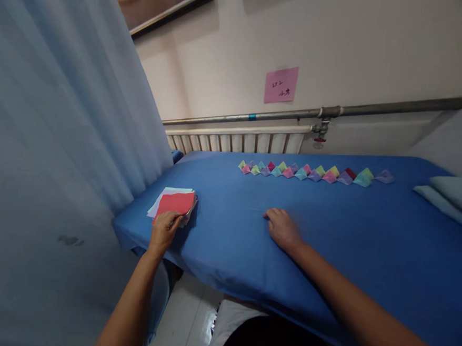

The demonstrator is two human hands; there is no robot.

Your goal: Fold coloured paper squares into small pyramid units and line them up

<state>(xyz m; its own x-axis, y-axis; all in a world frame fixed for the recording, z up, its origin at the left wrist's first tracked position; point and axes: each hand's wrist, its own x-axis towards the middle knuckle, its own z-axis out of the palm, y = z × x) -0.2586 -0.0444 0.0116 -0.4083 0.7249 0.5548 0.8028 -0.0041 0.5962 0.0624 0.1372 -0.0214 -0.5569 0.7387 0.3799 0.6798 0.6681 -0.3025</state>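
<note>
The fingers [173, 217] of my left hand [162, 235] are touching the near edge of a red sheet [177, 201]; whether they are pinching it, I cannot tell. The sheet is lying atop a paper stack [155, 204]. My right hand [283, 230] is resting on the blue cover [223, 230], fingers loosely curled. Beyond, a row of folded coloured papers [314, 175] is lying near the far edge.

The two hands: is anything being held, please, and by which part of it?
The left hand touches the red paper at its near edge; whether it grips it cannot be told. The right hand shows nothing held.
</note>
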